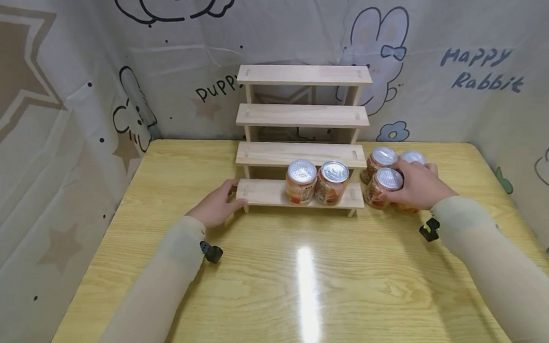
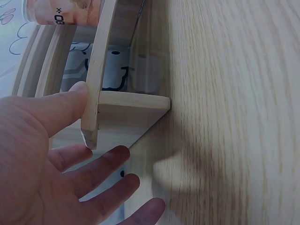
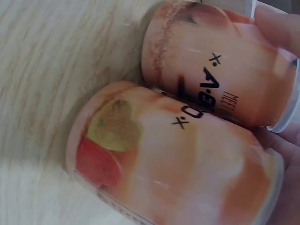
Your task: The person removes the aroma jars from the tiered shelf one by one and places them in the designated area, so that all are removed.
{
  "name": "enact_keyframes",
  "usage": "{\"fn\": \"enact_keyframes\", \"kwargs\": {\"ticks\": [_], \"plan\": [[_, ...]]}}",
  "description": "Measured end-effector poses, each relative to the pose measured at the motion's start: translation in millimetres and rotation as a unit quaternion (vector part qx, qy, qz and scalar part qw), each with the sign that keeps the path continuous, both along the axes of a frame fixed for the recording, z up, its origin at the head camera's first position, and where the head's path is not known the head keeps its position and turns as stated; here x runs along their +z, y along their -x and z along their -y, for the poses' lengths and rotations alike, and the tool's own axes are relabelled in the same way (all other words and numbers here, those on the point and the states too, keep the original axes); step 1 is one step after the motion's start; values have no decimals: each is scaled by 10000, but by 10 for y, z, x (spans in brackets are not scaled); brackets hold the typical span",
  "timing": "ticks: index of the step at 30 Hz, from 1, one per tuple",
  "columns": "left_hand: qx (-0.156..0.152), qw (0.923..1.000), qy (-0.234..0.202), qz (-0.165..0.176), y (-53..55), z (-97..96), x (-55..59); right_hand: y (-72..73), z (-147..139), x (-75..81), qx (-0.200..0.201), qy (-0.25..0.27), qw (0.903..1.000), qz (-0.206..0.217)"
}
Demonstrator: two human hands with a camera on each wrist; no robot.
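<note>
A stepped wooden display rack (image 1: pixel 302 116) has two clear fruit cans with silver lids on its lowest shelf: a left can (image 1: pixel 300 186) and a right can (image 1: pixel 332 185). My left hand (image 1: pixel 214 204) holds the left end of that shelf. In the left wrist view, the thumb lies on the board (image 2: pixel 93 89) and the other fingers spread past its end. Right of the rack, my right hand (image 1: pixel 420 185) grips a fruit can (image 1: pixel 377 195) between thumb and fingers. Another can (image 3: pixel 173 164) stands beside the held can (image 3: pixel 211 70) in the right wrist view.
Behind the held can are a back can (image 1: pixel 371 166) and another can (image 1: pixel 413 156), partly hidden by the right hand. The rack's upper shelves (image 1: pixel 304 74) rise toward a printed cloth backdrop (image 1: pixel 286 27). A wooden table (image 1: pixel 250 284) lies in front, with a glare streak.
</note>
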State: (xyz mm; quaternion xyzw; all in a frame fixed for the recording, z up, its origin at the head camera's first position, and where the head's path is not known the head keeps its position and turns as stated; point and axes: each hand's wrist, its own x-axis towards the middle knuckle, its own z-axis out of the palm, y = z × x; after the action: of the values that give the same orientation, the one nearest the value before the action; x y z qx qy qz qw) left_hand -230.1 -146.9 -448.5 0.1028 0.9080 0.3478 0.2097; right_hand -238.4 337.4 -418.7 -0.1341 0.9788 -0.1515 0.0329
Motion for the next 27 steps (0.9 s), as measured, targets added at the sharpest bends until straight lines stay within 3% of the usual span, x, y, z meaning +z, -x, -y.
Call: {"fn": "enact_keyframes", "kwargs": {"ticks": [6,10,13,17,21,27], "plan": [[-36,10000,-33,-31,3,3,-1,-14,28,114,-82,-62,9999,-7],[-56,9999,-92,-43,-3,1,-5,-67,157,288,-141,104,9996,-214],[-1,9999,-95,-34,-5,3,-6,-99,337,424,139,396,9988,-249],[14,10000,-72,-7,-6,7,-8,-135,635,524,660,686,9955,17],[-13,10000,-44,-21,-6,7,-5,-134,885,519,954,674,9931,95],[-30,10000,-35,-37,-2,3,4,-79,1059,385,877,714,9936,76]]}}
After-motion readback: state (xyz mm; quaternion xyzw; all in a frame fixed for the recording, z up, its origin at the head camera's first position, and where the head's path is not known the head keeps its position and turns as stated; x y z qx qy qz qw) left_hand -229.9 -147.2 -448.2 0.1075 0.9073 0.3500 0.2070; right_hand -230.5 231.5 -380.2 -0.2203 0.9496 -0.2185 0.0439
